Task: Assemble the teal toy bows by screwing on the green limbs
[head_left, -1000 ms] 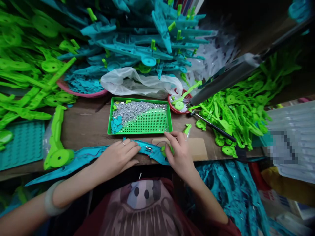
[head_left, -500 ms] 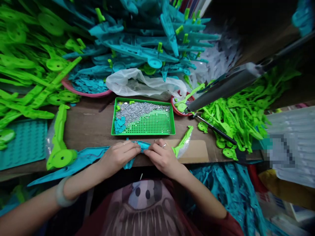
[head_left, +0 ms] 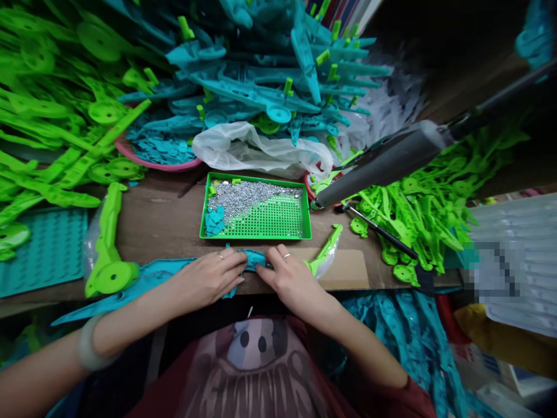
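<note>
A long teal plastic toy part [head_left: 143, 278] lies along the near edge of the wooden bench [head_left: 165, 220]. My left hand [head_left: 211, 277] presses on it with fingers curled over its middle. My right hand [head_left: 289, 278] pinches the same part from the right, fingertips almost meeting the left hand's. A green plastic piece in a clear bag [head_left: 324, 255] sticks out just right of my right hand. Behind both hands sits a green perforated tray [head_left: 304, 217] holding a heap of small silver screws [head_left: 243, 194] and a few teal bits.
Piles of green parts [head_left: 47, 116] fill the left, teal parts [head_left: 261, 87] the back, more green parts [head_left: 418, 209] the right. A grey powered screwdriver [head_left: 378, 165] hangs over the right. A green part [head_left: 107, 249] lies at left, and a pink basin [head_left: 148, 162] behind.
My right hand moved left from the green piece and closed on the teal part next to my left hand. The view shifted slightly.
</note>
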A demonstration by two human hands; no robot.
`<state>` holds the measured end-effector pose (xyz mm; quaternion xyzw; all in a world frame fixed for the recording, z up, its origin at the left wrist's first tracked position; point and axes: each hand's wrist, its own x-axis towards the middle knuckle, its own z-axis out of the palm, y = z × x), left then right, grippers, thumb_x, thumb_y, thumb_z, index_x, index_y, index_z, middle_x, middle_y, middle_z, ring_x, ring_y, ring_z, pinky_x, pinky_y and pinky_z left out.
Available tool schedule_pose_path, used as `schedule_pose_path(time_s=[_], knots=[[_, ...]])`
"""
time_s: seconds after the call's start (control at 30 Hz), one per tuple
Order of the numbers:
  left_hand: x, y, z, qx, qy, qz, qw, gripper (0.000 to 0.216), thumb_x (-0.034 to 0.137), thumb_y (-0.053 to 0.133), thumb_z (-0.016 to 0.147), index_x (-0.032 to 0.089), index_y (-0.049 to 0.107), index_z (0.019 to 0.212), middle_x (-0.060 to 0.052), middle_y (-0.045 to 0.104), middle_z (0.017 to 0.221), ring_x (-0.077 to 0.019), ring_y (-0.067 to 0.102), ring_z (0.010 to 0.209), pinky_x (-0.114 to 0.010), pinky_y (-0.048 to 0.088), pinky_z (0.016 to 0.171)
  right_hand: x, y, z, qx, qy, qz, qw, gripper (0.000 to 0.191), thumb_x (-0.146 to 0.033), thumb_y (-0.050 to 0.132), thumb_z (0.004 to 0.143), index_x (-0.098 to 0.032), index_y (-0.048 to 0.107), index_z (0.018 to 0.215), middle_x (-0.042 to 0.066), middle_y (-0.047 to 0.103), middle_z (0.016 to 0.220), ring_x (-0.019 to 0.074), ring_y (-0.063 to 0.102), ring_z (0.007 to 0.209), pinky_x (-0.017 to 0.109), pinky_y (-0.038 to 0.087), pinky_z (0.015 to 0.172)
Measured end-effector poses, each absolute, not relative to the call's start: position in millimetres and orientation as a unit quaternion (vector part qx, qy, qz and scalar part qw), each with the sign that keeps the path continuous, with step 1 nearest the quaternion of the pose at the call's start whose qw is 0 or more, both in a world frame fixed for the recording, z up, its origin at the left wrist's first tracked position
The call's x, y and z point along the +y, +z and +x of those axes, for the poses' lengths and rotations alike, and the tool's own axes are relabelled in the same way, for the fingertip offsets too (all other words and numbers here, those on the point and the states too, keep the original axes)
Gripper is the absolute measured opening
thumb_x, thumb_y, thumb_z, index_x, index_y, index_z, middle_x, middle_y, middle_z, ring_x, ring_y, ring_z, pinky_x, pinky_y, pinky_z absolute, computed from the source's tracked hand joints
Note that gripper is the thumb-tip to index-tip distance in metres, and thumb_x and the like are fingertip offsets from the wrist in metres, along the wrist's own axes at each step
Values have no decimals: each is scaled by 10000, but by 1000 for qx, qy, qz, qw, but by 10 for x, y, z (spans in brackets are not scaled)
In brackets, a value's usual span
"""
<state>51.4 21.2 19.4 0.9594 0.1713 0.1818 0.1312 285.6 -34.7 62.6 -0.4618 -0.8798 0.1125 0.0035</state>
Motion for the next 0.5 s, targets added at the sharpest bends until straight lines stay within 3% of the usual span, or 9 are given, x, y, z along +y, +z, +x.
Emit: schedule_pose_path(time_s=[0.13, 0.27, 0.33, 0.43, 0.5], knots=[[191, 200, 516, 193, 174, 959, 112, 257, 229, 476, 1023, 107, 663, 1150, -142, 651, 1191, -265, 633, 1030, -452, 557, 925, -312, 737, 3037, -814, 235, -527, 62, 327, -115, 444, 997, -156, 556, 1302, 145, 558, 1166, 210, 575, 979, 349, 518, 810], [177, 203, 506, 195, 172, 961, 97, 264, 227, 485, 1018, 88, 675, 1138, -170, 620, 1294, -294, 612, 1071, -450, 572, 866, -266, 848, 3180, -749, 349, -552, 115, 192, -138, 507, 985, -167, 650, 1110, 91, 679, 1012, 201, 638, 926, 359, 507, 843], [174, 212, 509, 197, 167, 961, 94, 267, 224, 482, 1018, 82, 680, 1127, -177, 599, 1347, -298, 601, 1090, -453, 566, 876, -227, 882, 3205, -710, 431, -530, 173, 170, -174, 558, 970, -191, 658, 1106, 62, 711, 994, 189, 658, 944, 342, 508, 856], [170, 240, 530, 196, 159, 964, 89, 263, 220, 478, 1017, 90, 693, 1095, -172, 591, 1386, -289, 591, 1089, -446, 554, 885, -151, 903, 3183, -608, 559, -497, 266, 233, -237, 582, 962, -179, 620, 1185, 37, 696, 932, 155, 667, 848, 293, 526, 758], [171, 254, 549, 193, 154, 965, 87, 254, 216, 479, 1015, 103, 698, 1081, -158, 592, 1405, -279, 586, 1079, -436, 548, 873, -108, 918, 3132, -593, 575, -495, 270, 273, -267, 592, 958, -166, 613, 1211, 19, 667, 869, 136, 638, 765, 264, 500, 681]])
